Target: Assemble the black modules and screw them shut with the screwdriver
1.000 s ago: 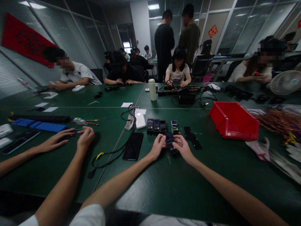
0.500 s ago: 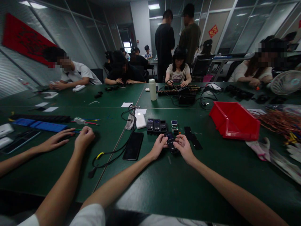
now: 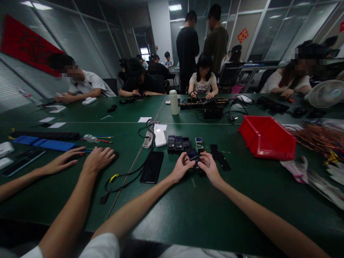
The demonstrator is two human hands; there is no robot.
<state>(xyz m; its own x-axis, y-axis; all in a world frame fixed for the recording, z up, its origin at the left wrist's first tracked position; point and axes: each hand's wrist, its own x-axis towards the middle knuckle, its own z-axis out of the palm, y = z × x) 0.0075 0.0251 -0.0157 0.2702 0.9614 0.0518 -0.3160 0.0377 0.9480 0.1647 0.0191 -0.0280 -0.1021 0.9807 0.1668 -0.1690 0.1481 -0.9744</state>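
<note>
A small black electronic box with a dark screen [image 3: 192,155] is held between my two hands, just above the green table [image 3: 215,211]. My left hand [image 3: 182,167] grips its left side, thumb on the front. My right hand [image 3: 208,166] is closed on its right side. Behind my hands stand several similar black boxes in a row [image 3: 178,143]. Next to them is a small circuit board with a screen [image 3: 199,143]. Flat black pieces [image 3: 220,157] lie to the right of my right hand. A black phone [image 3: 152,167] lies left of my left hand.
A co-worker's hands [image 3: 99,159] rest at the left near blue strips [image 3: 44,142]. A black cable [image 3: 126,174] loops beside the phone. A red bin [image 3: 268,139], copper wires [image 3: 314,136] and gloves [image 3: 303,172] are on the right. A pale bottle [image 3: 174,103] stands farther back.
The black box has tilted between my hands, so its screen shows more fully, and my left thumb has shifted lower. The co-worker's nearer hand has opened out and moved slightly right.
</note>
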